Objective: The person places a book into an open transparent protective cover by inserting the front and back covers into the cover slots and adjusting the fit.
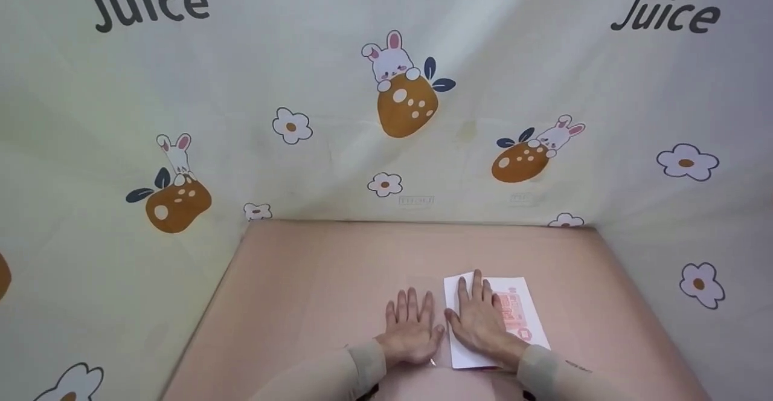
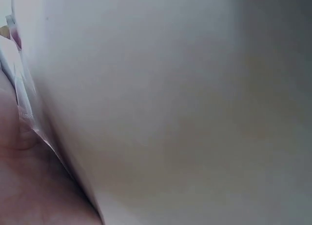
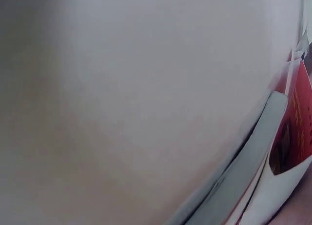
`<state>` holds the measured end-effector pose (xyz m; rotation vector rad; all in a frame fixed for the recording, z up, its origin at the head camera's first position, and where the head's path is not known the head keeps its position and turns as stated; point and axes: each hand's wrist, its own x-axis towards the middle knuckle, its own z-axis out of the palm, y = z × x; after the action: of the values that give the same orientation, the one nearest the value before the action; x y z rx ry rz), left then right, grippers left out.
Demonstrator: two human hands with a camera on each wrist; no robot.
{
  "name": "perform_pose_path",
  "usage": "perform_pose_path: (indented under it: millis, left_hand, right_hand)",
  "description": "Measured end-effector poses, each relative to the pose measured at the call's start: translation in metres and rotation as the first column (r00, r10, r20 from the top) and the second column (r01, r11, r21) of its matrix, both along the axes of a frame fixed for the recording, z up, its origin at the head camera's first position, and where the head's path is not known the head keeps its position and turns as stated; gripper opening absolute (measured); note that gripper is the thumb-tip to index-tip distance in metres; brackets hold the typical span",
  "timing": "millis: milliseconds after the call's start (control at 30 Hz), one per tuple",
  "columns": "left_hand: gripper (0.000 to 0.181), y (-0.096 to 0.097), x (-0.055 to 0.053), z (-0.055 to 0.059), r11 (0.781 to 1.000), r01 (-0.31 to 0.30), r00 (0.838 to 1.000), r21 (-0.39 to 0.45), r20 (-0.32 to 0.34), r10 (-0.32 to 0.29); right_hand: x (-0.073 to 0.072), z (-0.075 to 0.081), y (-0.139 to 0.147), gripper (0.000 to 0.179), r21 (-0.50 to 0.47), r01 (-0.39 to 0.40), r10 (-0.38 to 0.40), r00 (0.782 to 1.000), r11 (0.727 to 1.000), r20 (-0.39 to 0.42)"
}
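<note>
White paper [image 1: 513, 311], long axis seemingly pointing forward, right hand [image 1: 479, 322] spread flat on top, left hand [image 1: 410, 328] spread flat beside

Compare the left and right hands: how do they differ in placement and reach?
The left hand is beside the white printed paper, whereas the right hand rests on it. The right hand's fingertips reach farther forward than the left hand's. Both are palm down with fingers extended.

At bottom centre I saw pale beige sleeves [image 1: 317, 377], greyish cuffs [image 1: 366, 365], and small dark marking [image 1: 578, 366] lower right.
</note>
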<state>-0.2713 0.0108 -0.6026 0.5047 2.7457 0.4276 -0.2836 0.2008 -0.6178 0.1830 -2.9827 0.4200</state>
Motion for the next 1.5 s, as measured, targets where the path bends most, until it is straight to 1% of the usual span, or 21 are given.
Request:
perform_pose_path:
  millis: [167,333,400,567,633,733,800,867,1000,1167,1333,1500]
  left_hand:
    - [0.082,-0.001,-0.003,0.002,1.0,-0.005,1.0,0.005,-0.002,0.005]
    - [0.083,-0.001,-0.004,-0.001,1.0,-0.01,1.0,0.011,0.004,0.01]
    - [0.083,-0.001,-0.003,-0.002,1.0,-0.01,1.0,0.016,0.001,0.01]
    - [0.083,-0.001,-0.002,-0.004,1.0,0.003,1.0,0.008,-0.007,-0.003]
    - [0.088,-0.001,-0.001,-0.004,1.0,0.006,1.0,-0.01,-0.002,-0.006]
    - [0.102,-0.003,0.0,-0.003,0.999,0.005,1.0,-0.045,0.025,-0.004]
    - [0.112,-0.003,0.0,-0.002,0.998,0.002,0.999,-0.063,0.038,0.001]
    - [0.118,-0.003,0.0,-0.001,0.997,0.002,0.999,-0.077,0.044,0.002]
    - [0.119,-0.002,0.001,0.001,0.997,0.002,0.999,-0.08,0.032,0.001]
    - [0.116,-0.001,0.0,0.004,0.998,0.014,0.999,-0.055,0.034,-0.012]
    - [0.114,-0.001,-0.002,0.004,0.999,0.025,0.998,-0.029,0.059,-0.023]
    - [0.113,-0.001,-0.003,0.003,0.999,0.025,0.998,-0.027,0.066,-0.024]
  right_hand:
    - [-0.003,0.003,0.001,0.079,-0.006,-0.031,0.031,1.0,0.999,-0.006]
    - [-0.002,0.005,-0.001,0.076,0.008,-0.085,0.085,0.996,0.996,-0.006]
    - [0.0,0.005,-0.002,0.075,0.016,-0.094,0.094,0.996,0.995,-0.004]
    - [0.001,0.004,-0.007,0.076,0.02,-0.055,0.055,0.998,0.998,0.011]
    - [0.0,0.003,-0.01,0.077,0.027,-0.032,0.031,0.999,0.999,0.03]
    - [0.0,0.003,-0.015,0.077,0.051,-0.015,0.013,0.999,0.999,0.053]
    - [-0.001,0.004,-0.018,0.075,0.063,-0.015,0.012,0.998,0.998,0.059]
    - [-0.001,0.007,-0.019,0.073,0.061,-0.029,0.026,0.998,0.998,0.049]
    - [-0.001,0.012,-0.016,0.073,0.021,-0.077,0.076,0.996,0.997,0.049]
    - [0.003,0.019,-0.004,0.083,-0.048,-0.106,0.109,0.992,0.993,0.068]
    - [0.013,0.023,0.011,0.09,-0.096,-0.116,0.125,0.988,0.989,0.095]
    - [0.027,0.021,0.02,0.092,-0.173,-0.122,0.146,0.981,0.977,0.131]
